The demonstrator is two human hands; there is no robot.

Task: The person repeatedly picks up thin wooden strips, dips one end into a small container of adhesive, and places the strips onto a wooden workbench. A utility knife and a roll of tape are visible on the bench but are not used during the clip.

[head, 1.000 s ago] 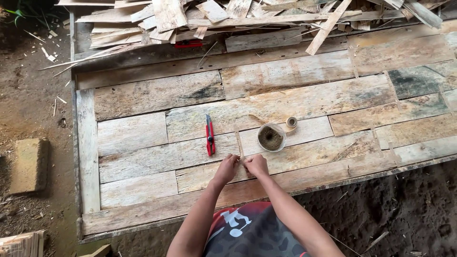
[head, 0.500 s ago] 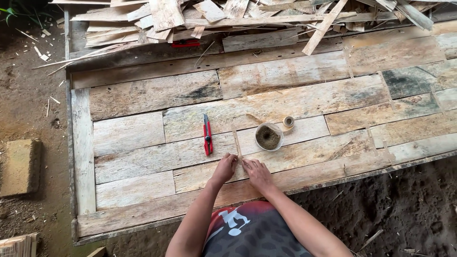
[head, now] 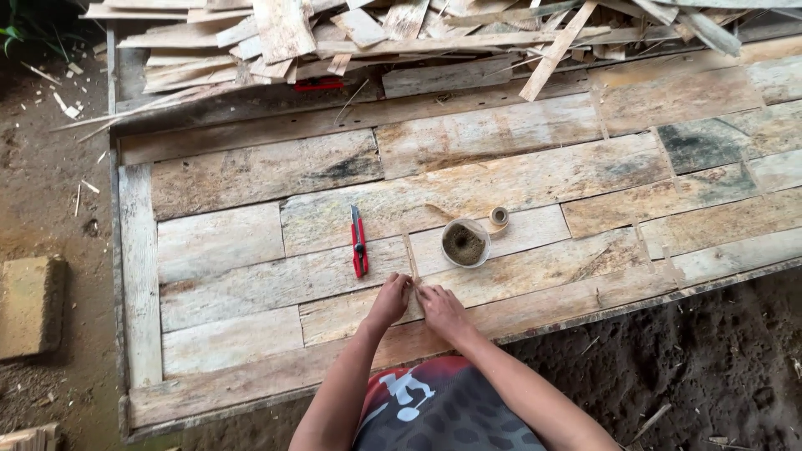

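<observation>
Hands [head: 418,302] together pinching thin wooden strip [head: 410,255], planks [head: 251,292]

A platform of weathered wooden planks [head: 518,179], laid side by side in staggered rows and edged by a plank frame, stands on bare dirt ground [head: 50,175]. Directly on the planks lie a red utility knife [head: 358,243], lengthwise across the board seams; a small round container of brownish granular material [head: 464,243]; and, just beside it, a small roll of tape [head: 499,216]. A thin wooden strip [head: 410,255] lies between knife and container, its near end under the left hand [head: 391,299] and right hand [head: 441,311]. A heap of scrap wood offcuts [head: 401,33] covers the far edge.
</observation>
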